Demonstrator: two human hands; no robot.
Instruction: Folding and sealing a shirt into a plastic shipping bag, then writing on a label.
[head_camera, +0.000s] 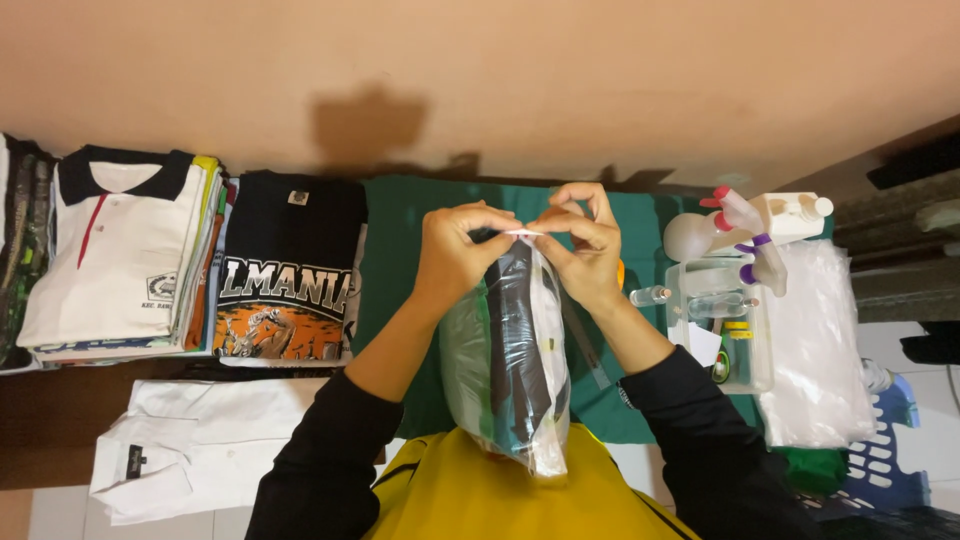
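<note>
Item in hand: one clear plastic bag (510, 370) holding a folded garment in dark, white and green, held upright over the green cloth (395, 260) that covers the worktop.

Grip: left hand (455, 250) and right hand (590, 245) both pinch the bag's top edge, fingertips pressed together on the plastic, thumbs meeting at the mouth.

Progress, as judged: the garment is already inside the bag; the mouth appears to be getting closed, and sealing does not look finished.

Left of the bag:
- one black printed T-shirt (290, 265), folded, lying flat;
- one stack of folded shirts topped by a white polo shirt (115, 250) with a dark collar; count within the stack unclear;
- one white folded shirt (190, 445), nearer the person.

Right of the bag:
- one clear plastic tray (740, 370) with small bottles, number unclear;
- one pile of empty plastic bags (820, 340).
</note>
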